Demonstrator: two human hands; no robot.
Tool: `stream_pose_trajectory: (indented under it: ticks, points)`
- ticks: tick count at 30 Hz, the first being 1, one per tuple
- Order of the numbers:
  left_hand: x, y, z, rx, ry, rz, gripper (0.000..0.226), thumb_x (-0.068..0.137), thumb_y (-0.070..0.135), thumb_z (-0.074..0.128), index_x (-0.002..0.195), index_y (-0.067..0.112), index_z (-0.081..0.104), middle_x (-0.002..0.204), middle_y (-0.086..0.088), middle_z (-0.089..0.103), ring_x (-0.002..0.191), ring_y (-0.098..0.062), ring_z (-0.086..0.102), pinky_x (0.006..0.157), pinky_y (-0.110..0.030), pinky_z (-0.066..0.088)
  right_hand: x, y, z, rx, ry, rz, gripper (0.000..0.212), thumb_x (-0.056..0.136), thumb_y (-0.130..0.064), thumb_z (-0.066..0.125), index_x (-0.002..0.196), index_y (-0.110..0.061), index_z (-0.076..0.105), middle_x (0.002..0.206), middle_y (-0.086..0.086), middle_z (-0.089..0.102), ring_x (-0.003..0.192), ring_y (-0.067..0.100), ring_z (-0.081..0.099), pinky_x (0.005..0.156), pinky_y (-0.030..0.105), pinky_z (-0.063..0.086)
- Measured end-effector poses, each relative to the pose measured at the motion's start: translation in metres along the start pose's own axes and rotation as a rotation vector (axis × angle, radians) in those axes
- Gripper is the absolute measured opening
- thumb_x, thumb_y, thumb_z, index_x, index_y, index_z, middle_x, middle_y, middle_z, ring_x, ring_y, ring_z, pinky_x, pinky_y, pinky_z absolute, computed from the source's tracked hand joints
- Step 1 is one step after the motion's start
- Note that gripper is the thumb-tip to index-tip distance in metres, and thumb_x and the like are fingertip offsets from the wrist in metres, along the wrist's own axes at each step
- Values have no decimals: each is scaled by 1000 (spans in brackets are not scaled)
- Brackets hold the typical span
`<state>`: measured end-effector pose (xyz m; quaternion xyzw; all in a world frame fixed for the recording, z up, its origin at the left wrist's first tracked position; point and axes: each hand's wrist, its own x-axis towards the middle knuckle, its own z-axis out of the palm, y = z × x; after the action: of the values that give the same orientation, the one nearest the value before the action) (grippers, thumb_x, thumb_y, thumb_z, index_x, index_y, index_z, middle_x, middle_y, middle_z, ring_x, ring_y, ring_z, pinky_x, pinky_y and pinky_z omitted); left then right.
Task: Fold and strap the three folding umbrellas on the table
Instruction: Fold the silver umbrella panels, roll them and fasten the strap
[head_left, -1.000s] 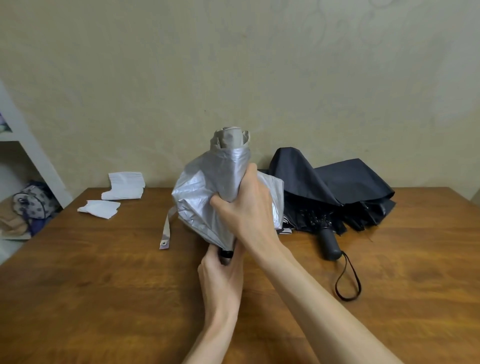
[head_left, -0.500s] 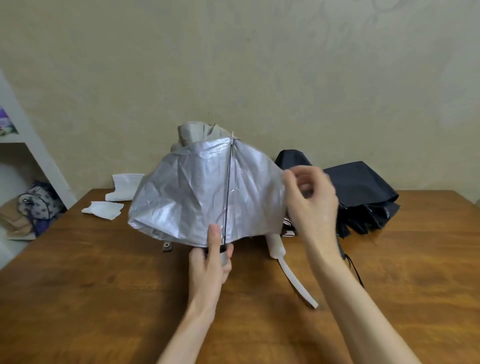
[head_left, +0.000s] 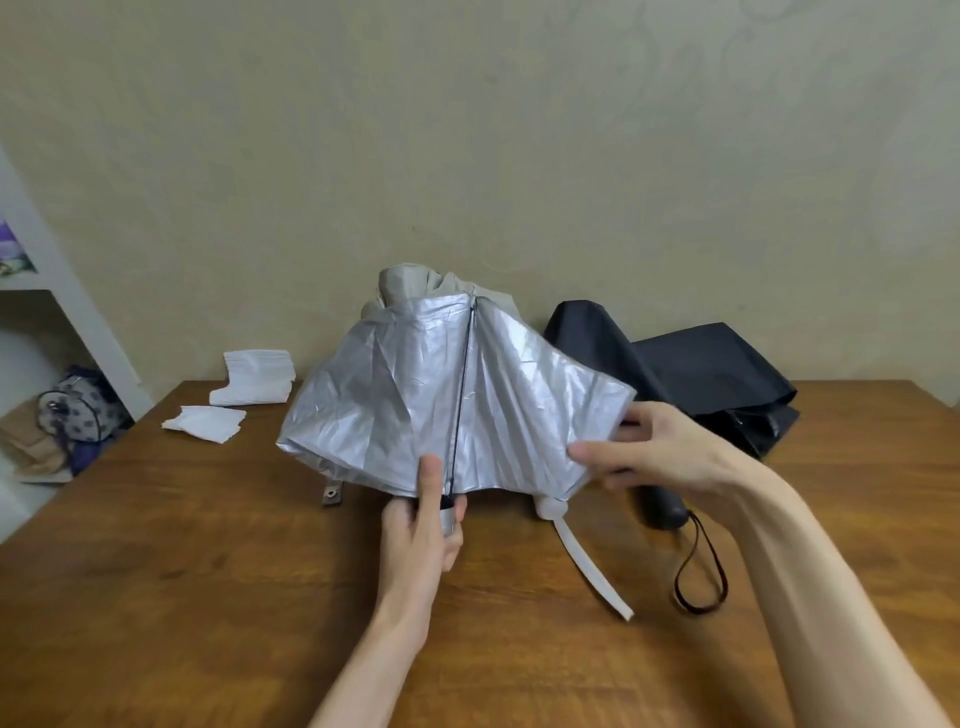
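2 umbrellas can be counted for certain. The silver umbrella (head_left: 415, 395) stands upright at the centre of the frame, its canopy loose and spread, a dark rib running down its middle and a beige top showing above the silver lining. The dark umbrella (head_left: 701, 379) lies crumpled on the bench (head_left: 208, 597) at centre right, just behind and beside the silver one, its black handle (head_left: 662, 512) pointing toward the camera with 1 dark wrist loop (head_left: 698, 571) lying on the wood. A 3rd umbrella cannot be made out; 1 white knob with a white strap (head_left: 592, 566) pokes out below the silver canopy's right edge, and whether it belongs to another umbrella cannot be told. 1 small strap tab (head_left: 332, 496) shows under the canopy's left edge.

2 bare hands are in view. The left hand (head_left: 423, 525), at lower centre, has its fingers clenched around the silver umbrella's short handle, thumb raised along the rib. The right hand (head_left: 660, 452), at centre right, has its fingers closed on the canopy's right hem, pulling the fabric outward.

2 lots of white tissue sit at the far left of the bench: 1 stack (head_left: 257, 376) and 1 looser sheet (head_left: 205, 423) near it.

At the left edge of the frame a white shelf unit (head_left: 67, 306) holds 1 patterned bag (head_left: 80, 410) in its lower compartment, beside some brown and purple items too unclear to name.
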<state>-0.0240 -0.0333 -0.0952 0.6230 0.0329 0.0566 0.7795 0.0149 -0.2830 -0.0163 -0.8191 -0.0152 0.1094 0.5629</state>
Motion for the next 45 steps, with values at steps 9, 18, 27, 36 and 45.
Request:
stream_pose_trajectory:
  ticks: [9,18,27,36,45]
  points:
    - [8,-5,1,-27,139,-44,64,94,70,53,97,9,70,68,-1,59,50,-8,31,42,-20,20,-6,-5,-12,74,181,-192,18,99,-25,74,107,-10,81,100,8,83,94,16,78,85,29,61]
    - [6,-3,0,-62,232,-7,63,94,70,51,89,9,66,72,-9,58,47,-6,35,42,-18,24,3,-8,31,157,81,-89,23,89,-19,87,110,-13,79,101,0,84,86,15,81,70,23,63]
    - [6,-2,-1,-64,251,17,60,96,71,51,77,16,65,76,-10,51,50,-11,29,50,-28,22,5,-4,32,62,196,-322,91,91,-34,86,161,-49,28,107,-17,78,95,14,78,87,38,66]
    - [9,-6,-7,-1,233,14,66,95,72,50,82,8,61,75,-11,53,47,-7,35,47,-22,27,1,-15,11,-14,251,-418,66,98,-33,76,155,-43,42,88,3,77,79,16,76,71,29,62]
    - [11,-10,-7,8,221,55,63,91,73,52,91,12,61,83,-10,49,45,-5,37,43,-15,29,6,-10,12,258,368,-224,18,90,-29,85,100,-15,81,93,4,83,90,13,78,79,27,57]
